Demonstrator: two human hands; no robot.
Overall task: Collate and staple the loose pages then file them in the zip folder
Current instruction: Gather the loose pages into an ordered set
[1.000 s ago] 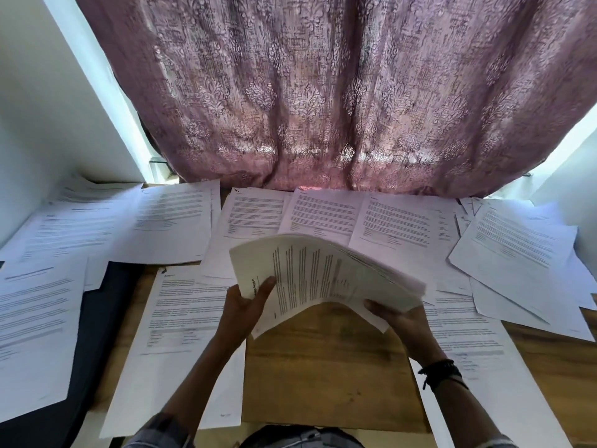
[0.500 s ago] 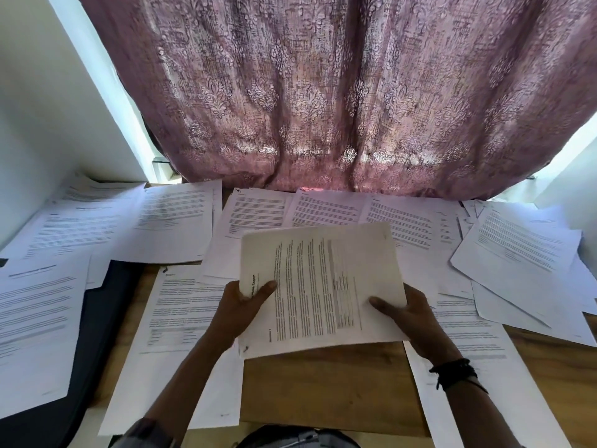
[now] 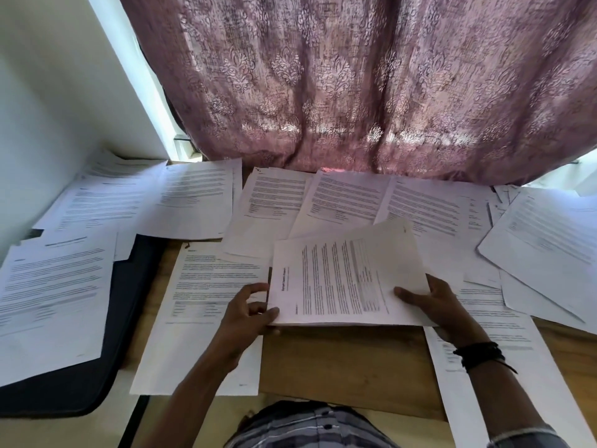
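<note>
A stack of printed pages (image 3: 349,279) lies turned sideways on the wooden table (image 3: 349,367), its near edge squared. My left hand (image 3: 248,315) holds the stack's near-left corner, thumb under the edge and fingers curled beside it. At the stack's right edge my right hand (image 3: 433,302) holds it, thumb on top of the paper. Several loose printed sheets (image 3: 342,195) lie spread in rows across the table behind and beside the stack. A dark zip folder (image 3: 97,376) lies at the left under more sheets. No stapler is in view.
A mauve patterned curtain (image 3: 355,92) hangs right behind the table. A white wall (image 3: 48,108) closes the left side. Sheets overlap at the far right (image 3: 549,240). Bare wood shows in front of the stack.
The stack, held up and bowed a second ago, has come down flat onto the table. My left thumb has moved from on top of the page to its near corner.
</note>
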